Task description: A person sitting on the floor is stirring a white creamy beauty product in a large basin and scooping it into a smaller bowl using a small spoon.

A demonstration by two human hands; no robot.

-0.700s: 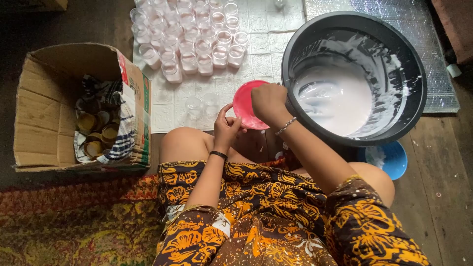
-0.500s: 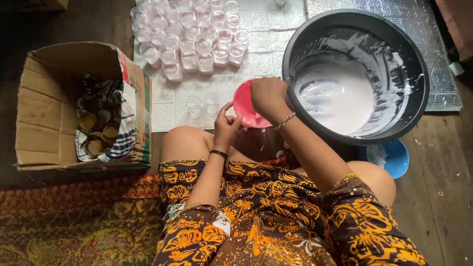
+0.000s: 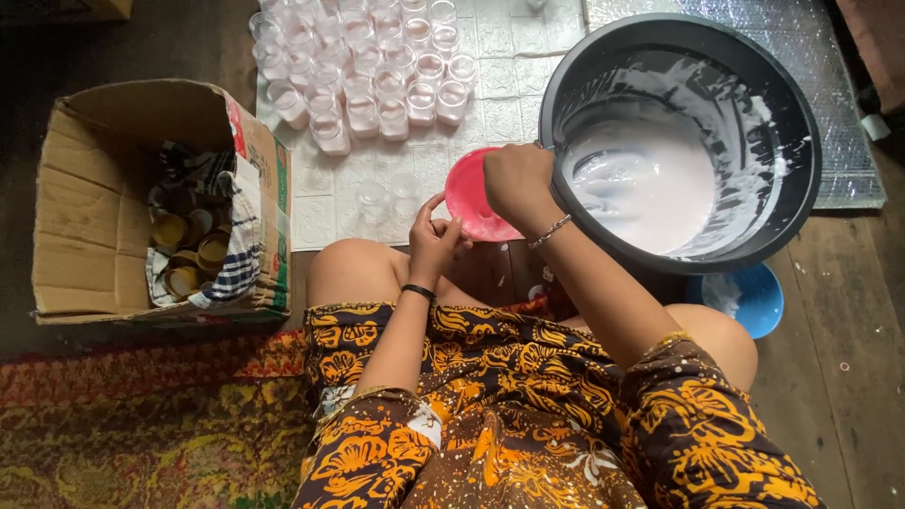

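A big black basin [image 3: 801, 141] sits on the floor at the far right, about half full of a milky white liquid [image 3: 650, 184] that streaks its inner wall. To the left lies a white embossed mat [image 3: 509, 85] carrying rows of small clear cups [image 3: 377, 66], the far ones filled, two near ones [image 3: 386, 193] apparently empty. At the far left an open cardboard box [image 3: 85, 217] holds a checked cloth and gold-coloured lids [image 3: 184, 254]. A small blue bowl [image 3: 749, 302] peeks out near the basin.

The step in hand looks like portioning the liquid into cups. The right hand [image 3: 517, 184] is closed around a pink scoop [image 3: 474, 203], held just left of the basin's rim, above the mat's near edge. The left hand [image 3: 434, 240], fingers loosely curled, touches the scoop's near rim; whether it pinches a cup beneath I cannot tell.

A pour calls for a steady tilt over a narrow cup mouth, with little room for spilling.
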